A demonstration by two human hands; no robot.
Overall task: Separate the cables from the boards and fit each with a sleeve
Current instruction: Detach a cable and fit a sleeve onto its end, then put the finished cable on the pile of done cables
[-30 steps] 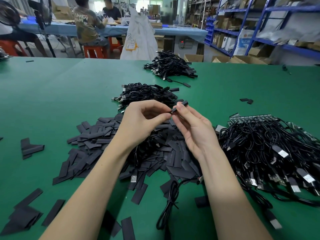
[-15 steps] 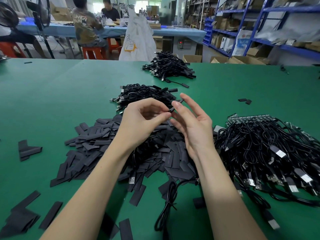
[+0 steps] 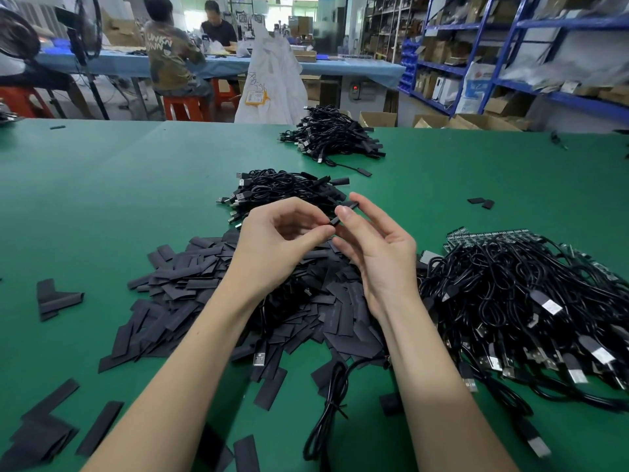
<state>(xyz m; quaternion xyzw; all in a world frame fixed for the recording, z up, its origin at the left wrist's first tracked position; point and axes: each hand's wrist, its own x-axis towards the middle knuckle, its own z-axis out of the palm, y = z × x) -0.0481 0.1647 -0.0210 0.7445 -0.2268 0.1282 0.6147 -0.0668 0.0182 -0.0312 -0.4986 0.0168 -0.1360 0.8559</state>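
Right now the left hand [image 3: 282,240] pinches one end of a short flat black sleeve [image 3: 343,212], held above the loose sleeve pile [image 3: 218,291]; its long axis rises toward the right hand [image 3: 377,253], whose fingertips pinch the upper end.

Just one view, head-mounted, looking forward and down across a wide green felt-like table [image 3: 102,199]. Sits close over both bare forearms, with the left hand [image 3: 272,247] and right hand [image 3: 381,257] dead centre. Wide-angle, so blue metal shelving [image 3: 483,39] at far right bends a bit.
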